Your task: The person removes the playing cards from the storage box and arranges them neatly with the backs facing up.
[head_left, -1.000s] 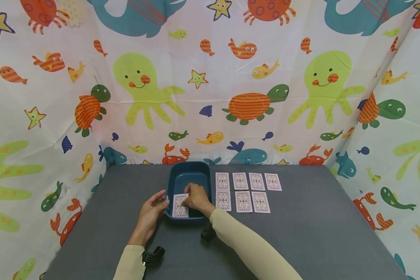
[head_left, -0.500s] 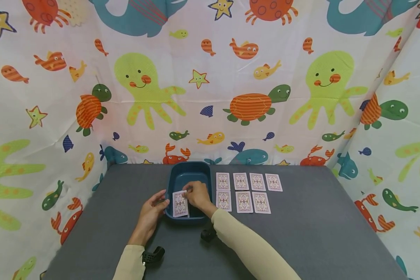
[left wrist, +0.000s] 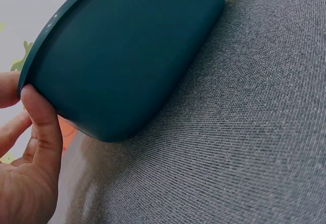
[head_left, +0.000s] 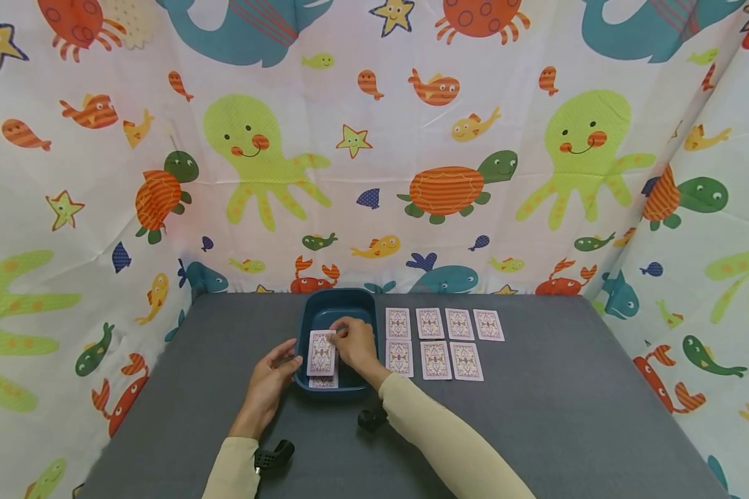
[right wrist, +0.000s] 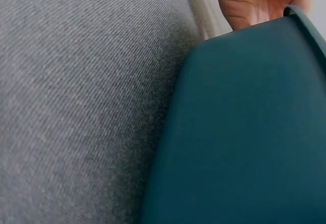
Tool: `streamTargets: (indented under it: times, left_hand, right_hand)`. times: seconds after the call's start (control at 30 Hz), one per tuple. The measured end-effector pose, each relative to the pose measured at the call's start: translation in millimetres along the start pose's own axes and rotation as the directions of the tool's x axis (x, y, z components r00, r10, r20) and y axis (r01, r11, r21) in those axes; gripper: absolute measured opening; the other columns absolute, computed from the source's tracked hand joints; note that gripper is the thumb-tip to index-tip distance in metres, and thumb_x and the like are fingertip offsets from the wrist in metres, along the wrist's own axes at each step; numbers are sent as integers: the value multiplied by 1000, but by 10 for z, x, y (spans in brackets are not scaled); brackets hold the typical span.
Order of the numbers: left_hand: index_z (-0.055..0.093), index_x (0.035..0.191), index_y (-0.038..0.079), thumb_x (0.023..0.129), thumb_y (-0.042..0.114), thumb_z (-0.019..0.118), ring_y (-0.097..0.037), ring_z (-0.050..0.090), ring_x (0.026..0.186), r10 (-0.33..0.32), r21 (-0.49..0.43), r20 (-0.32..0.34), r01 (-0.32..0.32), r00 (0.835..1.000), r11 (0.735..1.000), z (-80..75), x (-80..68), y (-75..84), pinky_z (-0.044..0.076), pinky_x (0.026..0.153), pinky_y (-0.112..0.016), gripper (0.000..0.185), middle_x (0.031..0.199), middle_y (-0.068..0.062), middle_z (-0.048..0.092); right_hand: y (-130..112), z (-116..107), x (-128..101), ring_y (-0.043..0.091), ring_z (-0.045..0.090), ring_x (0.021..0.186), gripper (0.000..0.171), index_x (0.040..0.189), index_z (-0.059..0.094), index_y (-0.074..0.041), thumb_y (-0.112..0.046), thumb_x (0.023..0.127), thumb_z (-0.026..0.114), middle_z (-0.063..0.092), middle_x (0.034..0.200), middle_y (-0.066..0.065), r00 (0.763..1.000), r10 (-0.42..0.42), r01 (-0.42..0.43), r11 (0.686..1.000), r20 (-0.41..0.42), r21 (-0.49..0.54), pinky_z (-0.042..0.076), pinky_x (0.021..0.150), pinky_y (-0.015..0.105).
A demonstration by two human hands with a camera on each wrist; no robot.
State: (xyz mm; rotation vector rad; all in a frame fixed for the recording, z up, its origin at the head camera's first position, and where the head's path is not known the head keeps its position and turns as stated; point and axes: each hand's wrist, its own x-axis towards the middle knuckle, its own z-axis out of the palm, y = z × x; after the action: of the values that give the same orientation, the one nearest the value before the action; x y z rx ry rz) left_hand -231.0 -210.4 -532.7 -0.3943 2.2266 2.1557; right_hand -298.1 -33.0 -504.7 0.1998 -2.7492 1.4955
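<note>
- teal tub: left hand grips its rim, steadying it.
- card: pinched by right hand fingertips, lifted above the stack beneath.
- seven cards: face down, right of the fingers.

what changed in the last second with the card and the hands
The right hand has lifted the card it pinches up and away from the near end of the teal tray, uncovering another card lying below it in the tray. The left hand stays on the tray's left rim, and the seven face-down cards on the table have not moved.
</note>
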Motion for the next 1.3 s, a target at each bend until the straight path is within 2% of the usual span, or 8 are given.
streamTargets:
  times: [0.53,0.77,1.03,1.3]
  left_hand:
    - [50,142,17,95,21,64,-24,47,116,-15,-5,7,15,1000,1000,14,-1,-26,42,87,-32,50,140,-12,45]
    - [52,140,15,94,18,65,-20,49,108,-2,-16,0,2,1000,1000,13,9,-17,43,85,-32,48,136,-11,48]
    - [49,143,16,96,18,62,-20,50,109,-6,-5,8,6,1000,1000,-2,3,23,42,87,-32,49,140,-13,46]
    - [51,142,17,94,21,65,-18,51,106,-16,-9,-1,16,1000,1000,1,1,18,43,86,-31,50,137,-11,47]
  right_hand:
    - [-32,-121,-72,9,57,66,8,93,72,-15,-23,91,71,71,78,-1,994,-26,41,989,-106,141,44,58,23]
    - [-114,-278,-135,11,61,69,9,93,72,-17,-26,91,70,72,78,0,993,-30,53,977,-111,207,47,62,26]
    - [-143,-469,-210,22,66,75,9,94,73,-16,-23,91,70,72,80,3,991,-33,65,963,-127,262,48,64,26]
    - [-43,-663,-281,15,58,71,7,94,74,-18,-23,91,70,70,80,3,989,-30,68,963,-147,262,45,64,28]
